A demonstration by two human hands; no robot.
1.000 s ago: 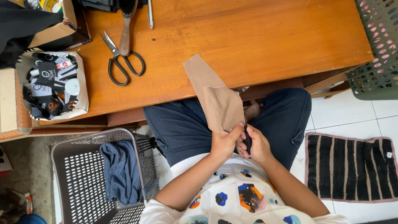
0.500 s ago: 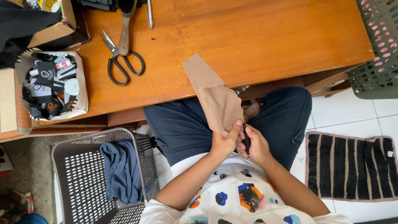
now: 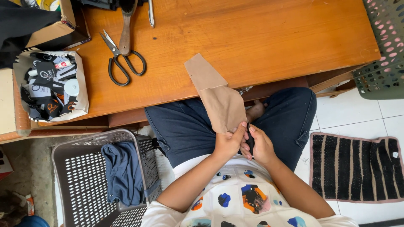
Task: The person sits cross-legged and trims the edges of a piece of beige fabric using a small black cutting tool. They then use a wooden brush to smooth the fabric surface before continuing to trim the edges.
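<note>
A tan piece of fabric (image 3: 219, 98) hangs from the edge of the wooden table (image 3: 252, 38) down to my lap. My left hand (image 3: 228, 141) pinches its lower end between thumb and fingers. My right hand (image 3: 259, 145) sits right beside it, closed around a small dark tool (image 3: 250, 138) whose tip meets the fabric's lower edge. Both hands rest over my crossed legs in dark blue trousers.
Black-handled scissors (image 3: 122, 63) lie on the table at the left. A white bag of black labels (image 3: 50, 86) sits at the table's left end. A grey basket (image 3: 84, 180) holding blue cloth (image 3: 122, 172) stands lower left. A black striped mat (image 3: 357, 168) lies on the tiled floor; a green basket (image 3: 385, 50) stands upper right.
</note>
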